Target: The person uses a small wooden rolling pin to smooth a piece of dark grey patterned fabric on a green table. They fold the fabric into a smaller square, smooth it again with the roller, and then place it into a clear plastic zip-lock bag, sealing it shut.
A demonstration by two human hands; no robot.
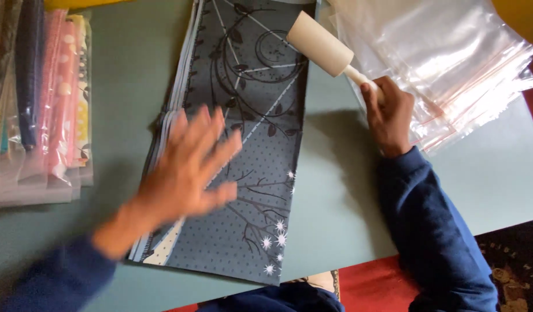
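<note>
Centrally, the stack of folded fabric (243,144) lies flat on the grey-green table (336,202), running lengthways from the far edge toward you. Its top piece is dark grey-blue, printed with black leafy scrolls, fine dots, pale diagonal lines and small white starbursts near the nearer end. Lighter layer edges show along its left side.

Your left hand (188,170) is over the left half of that stack, palm down, fingers released and spread wide; nothing is grasped. The hand is motion-blurred, so you cannot tell from this view whether it presses the cloth or hovers just above it.

Your right hand (388,118) is clenched around the handle of a lint roller (319,44). The cream-coloured roller head points up and left, and sits over the far right edge of the fabric. Contact between roller and cloth cannot be confirmed.

Just beside the right hand, on the right of the table, lies a loose pile of clear zip bags (445,63) with red seal strips; the hand overlaps its near edge.

Well apart, at the left edge, sits a row of bagged fabrics (41,104) in pink, yellow, dark blue and patterned prints.

Both sleeves are dark blue. Red floor covering shows beyond the table's near edge.
</note>
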